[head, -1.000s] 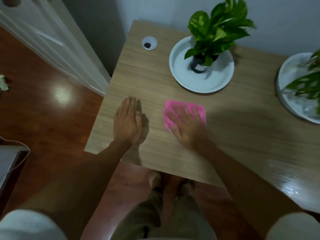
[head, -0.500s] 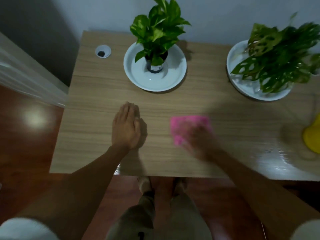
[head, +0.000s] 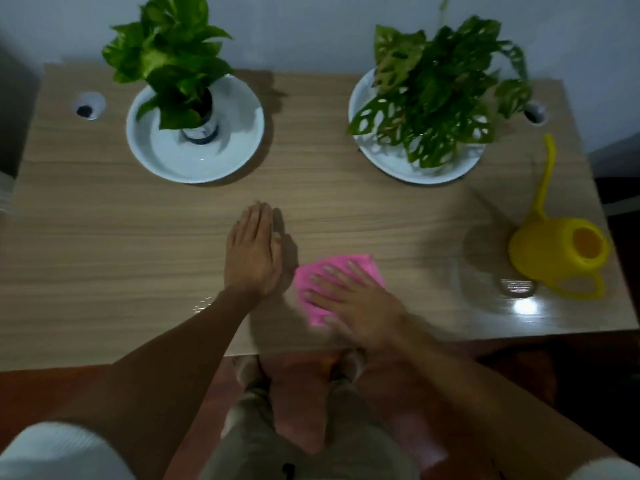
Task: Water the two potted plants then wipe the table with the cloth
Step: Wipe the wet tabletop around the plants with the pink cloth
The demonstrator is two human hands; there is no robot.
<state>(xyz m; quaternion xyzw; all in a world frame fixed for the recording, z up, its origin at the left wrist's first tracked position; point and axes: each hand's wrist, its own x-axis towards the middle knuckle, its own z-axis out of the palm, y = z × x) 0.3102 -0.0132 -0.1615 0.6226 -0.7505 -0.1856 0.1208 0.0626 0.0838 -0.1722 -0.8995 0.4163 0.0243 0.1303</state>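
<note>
My right hand (head: 353, 303) presses flat on a pink cloth (head: 311, 275) near the front edge of the wooden table (head: 104, 237). My left hand (head: 251, 252) lies flat on the table just left of the cloth, fingers together, holding nothing. At the back left a leafy plant (head: 169, 53) stands in a small pot on a white dish (head: 239, 147). At the back right a plant with holed leaves (head: 433, 91) stands on a second white dish (head: 391, 164). A yellow watering can (head: 554, 251) rests at the right.
Round cable holes sit in the back left corner (head: 88, 105) and back right corner (head: 535, 112) of the table. A wet glossy patch (head: 519, 303) shines in front of the watering can. A white wall runs behind the table. My legs and the red-brown floor (head: 52, 386) show below.
The view has swung to the right, bringing the second plant and the watering can into sight. My right hand has slid the cloth towards the front edge, close to my left hand.
</note>
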